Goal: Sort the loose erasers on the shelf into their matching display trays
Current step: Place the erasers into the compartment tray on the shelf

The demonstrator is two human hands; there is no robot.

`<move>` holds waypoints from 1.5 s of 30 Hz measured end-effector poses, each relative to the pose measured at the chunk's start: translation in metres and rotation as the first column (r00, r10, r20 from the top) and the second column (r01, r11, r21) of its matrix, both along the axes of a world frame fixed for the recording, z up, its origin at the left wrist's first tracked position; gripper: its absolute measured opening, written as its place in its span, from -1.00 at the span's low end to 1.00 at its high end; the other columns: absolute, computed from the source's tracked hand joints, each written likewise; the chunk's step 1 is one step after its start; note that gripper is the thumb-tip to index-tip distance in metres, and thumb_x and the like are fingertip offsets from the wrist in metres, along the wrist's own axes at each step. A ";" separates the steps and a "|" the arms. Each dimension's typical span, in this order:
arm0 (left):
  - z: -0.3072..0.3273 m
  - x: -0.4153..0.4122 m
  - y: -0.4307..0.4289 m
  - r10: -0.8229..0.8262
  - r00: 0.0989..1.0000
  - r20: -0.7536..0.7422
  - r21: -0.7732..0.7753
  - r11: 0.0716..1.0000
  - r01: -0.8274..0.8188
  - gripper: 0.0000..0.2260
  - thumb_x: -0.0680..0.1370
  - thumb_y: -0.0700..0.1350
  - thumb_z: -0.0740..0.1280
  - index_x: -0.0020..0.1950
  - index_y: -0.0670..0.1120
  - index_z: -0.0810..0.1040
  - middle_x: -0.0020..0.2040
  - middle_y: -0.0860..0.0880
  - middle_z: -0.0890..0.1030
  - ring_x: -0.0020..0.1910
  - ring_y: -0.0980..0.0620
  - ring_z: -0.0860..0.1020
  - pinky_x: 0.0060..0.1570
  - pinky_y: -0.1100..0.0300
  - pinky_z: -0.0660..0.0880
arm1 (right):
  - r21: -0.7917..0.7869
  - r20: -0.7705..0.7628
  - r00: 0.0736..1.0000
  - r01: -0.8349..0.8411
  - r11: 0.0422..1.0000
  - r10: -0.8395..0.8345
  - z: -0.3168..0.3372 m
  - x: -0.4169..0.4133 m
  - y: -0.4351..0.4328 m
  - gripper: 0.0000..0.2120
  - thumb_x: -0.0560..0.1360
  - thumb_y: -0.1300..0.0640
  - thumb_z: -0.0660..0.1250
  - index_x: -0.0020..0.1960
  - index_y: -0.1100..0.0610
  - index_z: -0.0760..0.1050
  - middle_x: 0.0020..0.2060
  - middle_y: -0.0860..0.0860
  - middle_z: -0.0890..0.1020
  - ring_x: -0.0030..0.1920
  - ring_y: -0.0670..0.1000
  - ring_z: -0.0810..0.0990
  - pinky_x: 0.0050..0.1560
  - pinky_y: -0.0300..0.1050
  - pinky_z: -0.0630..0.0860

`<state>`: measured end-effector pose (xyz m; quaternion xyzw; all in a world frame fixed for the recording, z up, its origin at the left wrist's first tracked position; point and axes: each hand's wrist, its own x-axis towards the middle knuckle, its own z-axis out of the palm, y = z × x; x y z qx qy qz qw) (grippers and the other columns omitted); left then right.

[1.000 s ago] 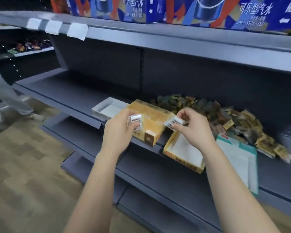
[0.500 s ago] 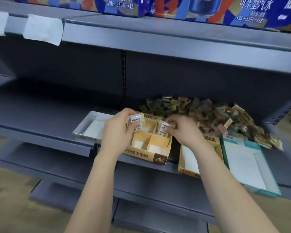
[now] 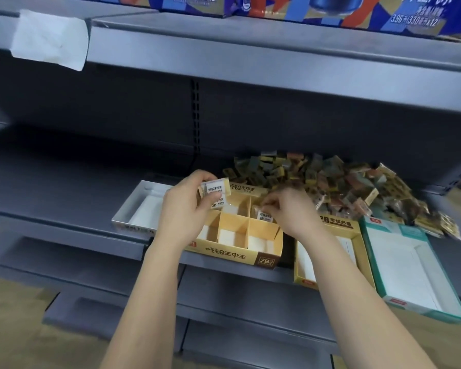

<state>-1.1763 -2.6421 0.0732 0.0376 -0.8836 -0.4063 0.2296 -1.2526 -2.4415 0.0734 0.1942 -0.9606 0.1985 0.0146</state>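
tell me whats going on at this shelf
A person is sorting erasers into display trays on a store shelf. The left hand holds a white-wrapped eraser above the divided yellow tray. The right hand pinches a second eraser at that tray's back right compartment. A pile of loose erasers lies behind. A white tray, another yellow tray and a teal tray stand alongside.

Grey shelf: white tray, divided yellow tray, plain yellow tray, teal tray, eraser heap behind.
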 end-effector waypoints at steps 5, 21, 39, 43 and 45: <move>0.000 -0.003 0.003 -0.028 1.000 0.009 0.045 0.999 0.028 -0.84 0.56 -0.10 0.38 0.12 0.06 0.54 -0.06 0.15 0.62 -0.10 0.25 0.53 -0.20 0.45 0.40 | 0.015 -0.084 0.989 0.126 0.992 -0.125 0.000 -0.003 -0.005 -0.81 0.41 0.04 0.50 -0.04 -0.01 0.54 -0.02 0.01 0.63 0.08 0.15 0.56 0.11 0.06 0.52; 0.006 -0.022 0.040 -0.122 0.990 0.076 0.027 0.992 0.121 -0.86 0.53 -0.06 0.42 0.09 0.05 0.57 -0.13 0.09 0.65 -0.19 0.10 0.61 -0.13 0.03 0.57 | -0.110 -0.008 0.999 0.045 0.993 -0.047 0.021 0.019 0.045 -0.90 0.51 0.04 0.35 0.01 0.00 0.57 -0.19 -0.08 0.62 -0.16 -0.06 0.58 -0.15 -0.07 0.57; 0.009 -0.043 0.075 -0.225 0.947 0.229 -0.170 0.949 0.266 -0.76 0.53 -0.09 0.42 0.19 -0.02 0.61 0.03 0.04 0.61 0.01 0.04 0.56 0.04 0.03 0.53 | -0.292 0.057 0.963 0.268 0.918 -0.263 0.003 0.051 0.139 -0.87 0.47 0.14 0.38 -0.19 -0.06 0.52 -0.31 -0.12 0.59 -0.27 -0.04 0.58 -0.18 -0.01 0.55; 0.005 -0.045 0.065 -0.165 0.944 0.285 -0.262 0.934 0.242 -0.74 0.51 -0.03 0.44 0.19 0.04 0.62 0.10 0.10 0.61 0.13 0.03 0.53 0.17 -0.03 0.47 | -0.305 0.050 0.960 0.276 0.911 -0.274 0.004 0.051 0.144 -0.87 0.47 0.16 0.37 -0.19 -0.05 0.54 -0.33 -0.11 0.57 -0.29 -0.04 0.56 -0.20 -0.04 0.52; 0.000 -0.046 0.063 -0.138 0.938 0.318 -0.317 0.917 0.242 -0.79 0.49 0.00 0.45 0.13 0.10 0.64 0.11 0.10 0.63 0.17 -0.01 0.52 0.24 -0.12 0.41 | -0.311 0.049 0.960 0.278 0.909 -0.277 0.004 0.051 0.145 -0.86 0.47 0.16 0.37 -0.20 -0.06 0.54 -0.34 -0.11 0.57 -0.31 -0.03 0.56 -0.21 -0.03 0.53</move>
